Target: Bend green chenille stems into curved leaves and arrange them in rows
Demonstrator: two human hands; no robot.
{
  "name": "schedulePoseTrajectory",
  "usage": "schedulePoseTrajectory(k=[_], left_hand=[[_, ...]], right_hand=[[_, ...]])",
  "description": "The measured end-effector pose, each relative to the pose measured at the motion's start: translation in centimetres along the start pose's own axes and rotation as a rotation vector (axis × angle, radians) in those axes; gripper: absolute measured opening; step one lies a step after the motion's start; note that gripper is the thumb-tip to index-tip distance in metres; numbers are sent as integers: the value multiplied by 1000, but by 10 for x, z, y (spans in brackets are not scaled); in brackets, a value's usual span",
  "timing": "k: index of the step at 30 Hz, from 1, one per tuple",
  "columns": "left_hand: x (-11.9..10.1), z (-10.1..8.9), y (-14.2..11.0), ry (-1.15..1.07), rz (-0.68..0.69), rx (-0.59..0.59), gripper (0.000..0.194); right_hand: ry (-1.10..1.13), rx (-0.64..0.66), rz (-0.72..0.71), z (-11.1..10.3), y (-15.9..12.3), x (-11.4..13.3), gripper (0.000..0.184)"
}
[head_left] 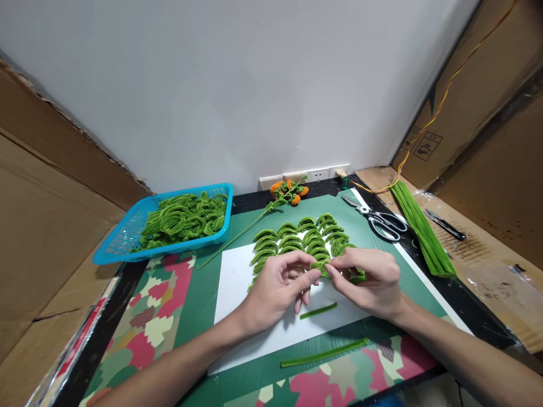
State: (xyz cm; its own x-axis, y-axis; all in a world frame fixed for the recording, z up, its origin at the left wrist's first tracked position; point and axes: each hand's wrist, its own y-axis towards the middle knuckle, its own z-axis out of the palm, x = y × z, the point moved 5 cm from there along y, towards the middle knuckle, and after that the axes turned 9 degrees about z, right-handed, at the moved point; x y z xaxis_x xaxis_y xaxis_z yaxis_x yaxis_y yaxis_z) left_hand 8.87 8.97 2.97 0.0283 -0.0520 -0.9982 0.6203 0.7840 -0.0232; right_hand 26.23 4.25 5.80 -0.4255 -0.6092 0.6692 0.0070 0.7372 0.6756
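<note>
My left hand (pixel 288 285) and my right hand (pixel 367 280) meet over a white sheet (pixel 235 314), each pinching a short green pipe cleaner (pixel 319 264) between thumb and finger. Just beyond them, bent green pipe-cleaner pieces (pixel 288 237) lie on the sheet in several columns, partly hidden by my hands. A short straight green piece (pixel 318 310) rests on the sheet below my fingers. Closer to me, a longer straight green strip (pixel 324 353) lies on the green mat (pixel 254 370).
A blue basket (pixel 227 217) of looped green pieces stands at left. Behind the sheet lies an orange-flowered stem (pixel 271 206). Scissors (pixel 377 217), a bundle of green pipe cleaners (pixel 424 232) and a craft knife (pixel 445 225) lie at right. A yellow cord (pixel 443 104) runs to wall sockets (pixel 318 175).
</note>
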Motion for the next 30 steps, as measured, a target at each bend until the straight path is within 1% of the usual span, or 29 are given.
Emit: schedulePoseTrajectory(k=[2,5,7,14,17,21,24,28,30], left_hand=[[-3,-1,0,40,44,-31,33],[-7,-2,-2,117,133,-82,28],[-8,-2,-3,129,162,-95,26],[-9,1,-3,127,106,-110,29],[-9,0,-2,130,81,-90,29],[-6,0,0,64,25,-51,35],[-4,0,1,41,11,-58,34],[-7,-2,-1,114,67,-101,28],[-11,-3,-3,217,136,-122,22]], right_hand=[[-19,-3,-10,1,-1,0,12],[-34,23,-62,4,-3,3,13],[-37,35,-97,5,-3,4,12],[-140,53,-209,10,-8,2,15],[-134,49,-199,9,-9,0,15],[-124,50,-194,9,-8,-1,15],[-128,59,-194,10,-7,-2,14],[-95,95,-162,11,-7,-3,13],[-87,107,-147,11,-6,-2,13]])
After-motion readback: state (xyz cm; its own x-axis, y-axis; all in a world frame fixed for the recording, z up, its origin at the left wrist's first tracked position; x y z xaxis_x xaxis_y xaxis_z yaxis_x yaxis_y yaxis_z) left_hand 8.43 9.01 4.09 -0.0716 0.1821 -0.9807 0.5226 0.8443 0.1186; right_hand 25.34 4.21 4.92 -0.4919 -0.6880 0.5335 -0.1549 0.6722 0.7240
